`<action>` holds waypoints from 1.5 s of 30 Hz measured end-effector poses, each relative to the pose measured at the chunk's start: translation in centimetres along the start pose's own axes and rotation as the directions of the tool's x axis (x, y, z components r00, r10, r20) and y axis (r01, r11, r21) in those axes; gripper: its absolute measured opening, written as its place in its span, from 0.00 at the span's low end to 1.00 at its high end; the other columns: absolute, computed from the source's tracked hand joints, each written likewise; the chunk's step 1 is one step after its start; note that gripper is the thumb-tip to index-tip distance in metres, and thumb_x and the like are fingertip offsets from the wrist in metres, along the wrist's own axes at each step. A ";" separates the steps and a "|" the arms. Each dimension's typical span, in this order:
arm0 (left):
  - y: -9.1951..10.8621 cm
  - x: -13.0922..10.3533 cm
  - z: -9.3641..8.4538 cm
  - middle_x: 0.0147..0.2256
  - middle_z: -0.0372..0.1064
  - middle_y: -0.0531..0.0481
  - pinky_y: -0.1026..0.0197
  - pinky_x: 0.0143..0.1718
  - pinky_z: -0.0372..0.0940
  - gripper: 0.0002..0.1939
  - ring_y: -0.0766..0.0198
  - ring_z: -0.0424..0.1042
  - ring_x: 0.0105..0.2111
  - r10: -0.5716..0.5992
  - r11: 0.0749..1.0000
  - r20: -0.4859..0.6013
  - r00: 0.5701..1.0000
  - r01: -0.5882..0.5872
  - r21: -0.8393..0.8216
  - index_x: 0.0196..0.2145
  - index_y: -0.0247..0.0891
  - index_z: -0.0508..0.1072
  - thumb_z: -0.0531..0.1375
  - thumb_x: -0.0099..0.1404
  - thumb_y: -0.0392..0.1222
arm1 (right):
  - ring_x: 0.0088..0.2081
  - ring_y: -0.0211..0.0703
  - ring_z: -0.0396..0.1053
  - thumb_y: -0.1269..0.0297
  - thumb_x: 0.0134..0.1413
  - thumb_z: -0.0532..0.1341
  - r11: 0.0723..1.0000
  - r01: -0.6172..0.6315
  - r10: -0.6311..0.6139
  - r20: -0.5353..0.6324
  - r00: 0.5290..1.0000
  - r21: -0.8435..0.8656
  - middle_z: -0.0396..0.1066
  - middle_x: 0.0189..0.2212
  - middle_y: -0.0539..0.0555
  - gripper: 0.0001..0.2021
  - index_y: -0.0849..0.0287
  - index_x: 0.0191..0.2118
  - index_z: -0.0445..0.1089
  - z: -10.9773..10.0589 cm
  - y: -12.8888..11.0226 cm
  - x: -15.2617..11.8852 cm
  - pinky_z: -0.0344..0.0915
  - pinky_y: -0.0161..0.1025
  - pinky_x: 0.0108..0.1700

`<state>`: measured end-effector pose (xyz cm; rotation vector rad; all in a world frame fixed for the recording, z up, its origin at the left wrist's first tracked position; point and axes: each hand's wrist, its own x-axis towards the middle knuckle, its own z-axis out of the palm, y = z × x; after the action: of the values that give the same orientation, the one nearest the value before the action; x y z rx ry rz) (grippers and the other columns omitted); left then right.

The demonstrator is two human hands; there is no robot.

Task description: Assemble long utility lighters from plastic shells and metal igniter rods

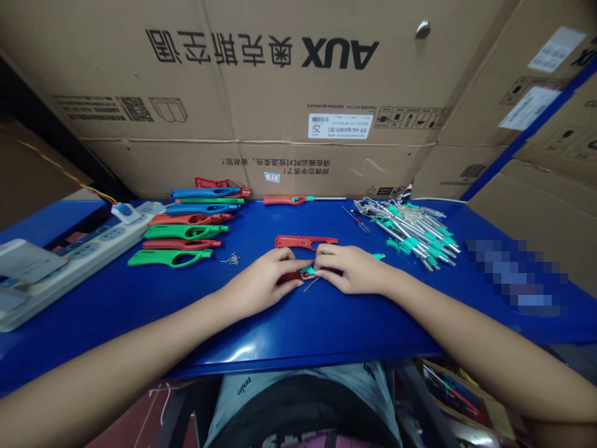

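Holding red casing (291,275), teal pc. (308,271), prob. wired

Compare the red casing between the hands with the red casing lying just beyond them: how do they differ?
The near casing sits between the left hand and right hand; the far casing lies past them on the blue table. The near casing has a teal part at it; the far casing shows none. The hands hide much of the near casing; the far casing is mostly visible. Both are red.
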<state>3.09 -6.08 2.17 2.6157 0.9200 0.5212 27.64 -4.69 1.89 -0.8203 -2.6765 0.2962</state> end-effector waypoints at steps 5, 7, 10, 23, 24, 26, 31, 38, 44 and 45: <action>0.8 -0.2 -0.3 0.43 0.68 0.43 0.53 0.46 0.69 0.17 0.56 0.69 0.43 0.042 0.967 0.069 0.997 -0.058 0.249 0.54 0.40 0.74 0.52 0.74 0.42 | 0.38 0.42 0.69 0.63 0.66 0.57 0.996 -0.009 0.011 -0.024 1.000 0.085 0.70 0.39 0.55 0.06 0.58 0.39 0.69 0.2 0.3 0.2 0.65 0.38 0.40; 1.1 -0.2 -0.4 0.42 0.68 0.42 0.53 0.44 0.70 0.17 0.55 0.69 0.42 0.037 0.946 0.095 0.995 -0.066 0.319 0.55 0.39 0.74 0.52 0.74 0.42 | 0.39 0.43 0.69 0.64 0.65 0.57 0.995 -0.015 0.017 -0.020 1.000 0.094 0.70 0.39 0.55 0.06 0.58 0.39 0.69 0.3 0.4 0.2 0.65 0.39 0.41; 1.2 -0.4 -0.4 0.42 0.68 0.42 0.52 0.44 0.70 0.18 0.54 0.69 0.42 0.033 0.934 0.108 0.994 -0.069 0.351 0.57 0.38 0.72 0.51 0.74 0.42 | 0.40 0.43 0.69 0.65 0.66 0.56 0.994 -0.028 0.030 -0.019 0.999 0.110 0.70 0.40 0.55 0.06 0.58 0.40 0.69 0.3 0.3 0.2 0.66 0.39 0.42; 0.1 -0.4 0.0 0.47 0.69 0.43 0.53 0.50 0.68 0.21 0.55 0.69 0.48 0.014 0.994 0.013 1.000 -0.016 0.108 0.62 0.42 0.67 0.55 0.72 0.40 | 0.35 0.40 0.67 0.65 0.64 0.59 0.980 -0.038 0.052 -0.067 0.996 0.194 0.69 0.37 0.53 0.04 0.58 0.39 0.69 0.3 0.4 0.3 0.65 0.37 0.37; 0.1 -0.4 0.0 0.47 0.69 0.43 0.53 0.50 0.68 0.22 0.55 0.69 0.49 0.019 0.993 0.012 1.000 -0.020 0.116 0.62 0.43 0.67 0.55 0.72 0.40 | 0.36 0.40 0.67 0.65 0.64 0.58 0.982 -0.021 0.037 -0.084 0.996 0.188 0.69 0.37 0.54 0.04 0.58 0.39 0.69 0.2 0.4 0.2 0.65 0.37 0.38; 0.1 -0.4 -0.1 0.48 0.68 0.43 0.53 0.50 0.69 0.22 0.54 0.70 0.49 0.016 0.990 0.009 1.000 -0.017 0.142 0.62 0.42 0.66 0.55 0.72 0.40 | 0.37 0.41 0.68 0.63 0.65 0.58 0.989 0.019 0.002 -0.142 0.990 0.149 0.70 0.38 0.54 0.05 0.58 0.40 0.69 -0.3 0.3 0.1 0.65 0.37 0.39; 0.5 -0.4 -1.2 0.49 0.70 0.41 0.49 0.49 0.70 0.21 0.50 0.70 0.49 0.063 0.933 0.048 0.997 -0.076 0.352 0.60 0.39 0.70 0.55 0.71 0.41 | 0.39 0.45 0.70 0.60 0.66 0.55 0.939 -0.288 0.199 -0.388 0.900 -0.187 0.73 0.40 0.57 0.10 0.57 0.41 0.72 -2.9 0.9 -0.4 0.62 0.38 0.36; 1.3 -0.5 -1.8 0.50 0.70 0.42 0.52 0.43 0.70 0.21 0.52 0.71 0.46 0.113 0.878 0.161 0.981 -0.174 0.446 0.60 0.41 0.68 0.51 0.72 0.39 | 0.38 0.52 0.72 0.65 0.59 0.57 0.353 -0.853 0.775 -0.391 0.497 -0.384 0.72 0.43 0.64 0.11 0.60 0.38 0.77 -6.8 4.9 -2.5 0.61 0.40 0.32; 1.0 -0.6 -1.5 0.50 0.69 0.42 0.52 0.43 0.69 0.21 0.52 0.70 0.45 0.102 0.879 0.171 0.980 -0.169 0.445 0.60 0.41 0.68 0.50 0.73 0.39 | 0.44 0.56 0.72 0.67 0.56 0.58 0.296 -0.901 0.835 -0.371 0.406 -0.318 0.72 0.46 0.61 0.11 0.55 0.41 0.77 -8.2 6.0 -3.3 0.66 0.44 0.38; 1.0 -0.6 -1.5 0.50 0.69 0.42 0.52 0.43 0.70 0.21 0.53 0.71 0.45 0.103 0.880 0.172 0.980 -0.170 0.444 0.60 0.41 0.68 0.50 0.73 0.38 | 0.45 0.56 0.72 0.67 0.57 0.57 0.302 -0.904 0.823 -0.396 0.408 -0.304 0.72 0.46 0.61 0.12 0.55 0.42 0.76 -8.3 6.1 -3.4 0.66 0.44 0.39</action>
<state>2.53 -6.91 3.75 3.1114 0.9029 0.1504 36.39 -0.85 6.95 -2.3413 -1.8233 -0.2474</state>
